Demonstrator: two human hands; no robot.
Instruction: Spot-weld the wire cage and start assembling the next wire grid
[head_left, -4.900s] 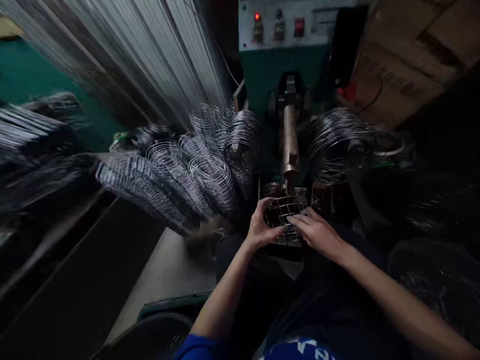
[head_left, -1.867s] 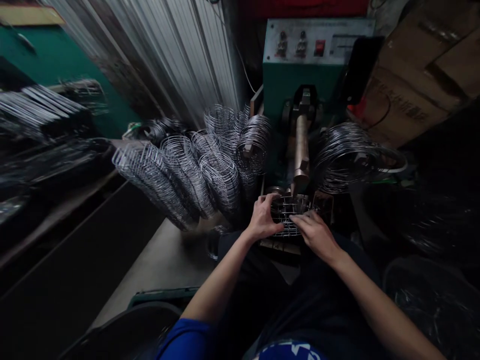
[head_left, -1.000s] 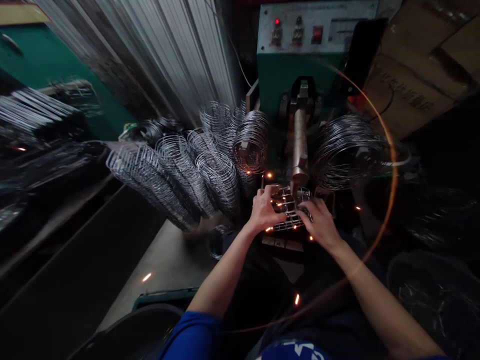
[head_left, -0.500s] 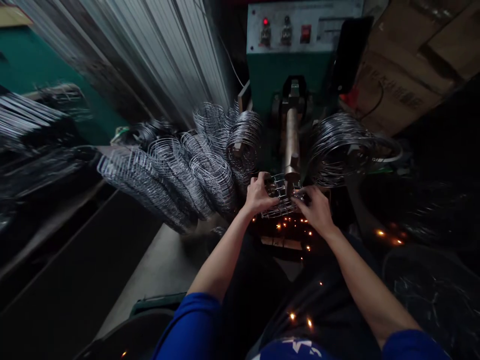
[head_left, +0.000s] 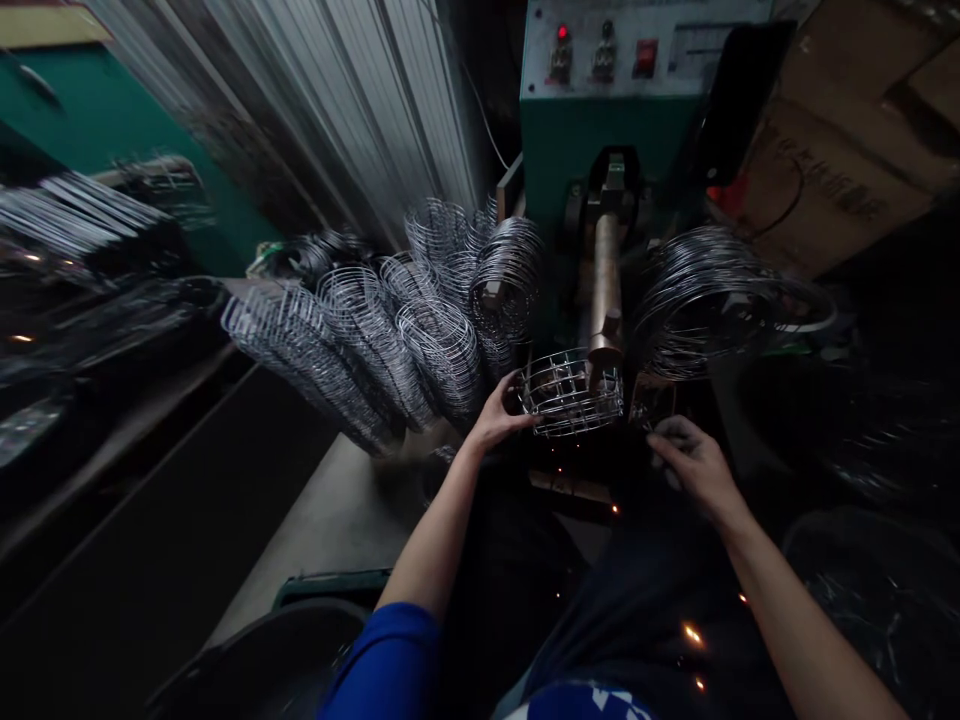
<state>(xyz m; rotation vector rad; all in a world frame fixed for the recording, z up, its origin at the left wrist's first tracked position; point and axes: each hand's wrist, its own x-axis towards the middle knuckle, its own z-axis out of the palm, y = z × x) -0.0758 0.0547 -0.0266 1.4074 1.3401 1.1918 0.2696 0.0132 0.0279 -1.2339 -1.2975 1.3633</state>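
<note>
A round wire basket [head_left: 559, 412] hangs under the tip of the spot welder's metal arm [head_left: 606, 285]. My left hand [head_left: 496, 418] grips the basket's left side, thumb in front and fingers behind. To the right and apart from the basket, my right hand [head_left: 694, 462] has thumb and fingers pinched together. A small bright tip shows at these fingers, too small to name. Just beyond them is a small open box [head_left: 652, 395] with little metal pieces in it.
Stacks of wire baskets [head_left: 439, 350] stand to the left of the arm. Wire rings [head_left: 694, 290] hang in a bundle on the right. Behind is the green machine's control panel [head_left: 585, 50] with a red light. Sparks fall over my lap.
My right hand has left the basket and moved right to the small box. My left hand still holds the basket, which has turned. Fewer sparks fly, and the view has shifted slightly.
</note>
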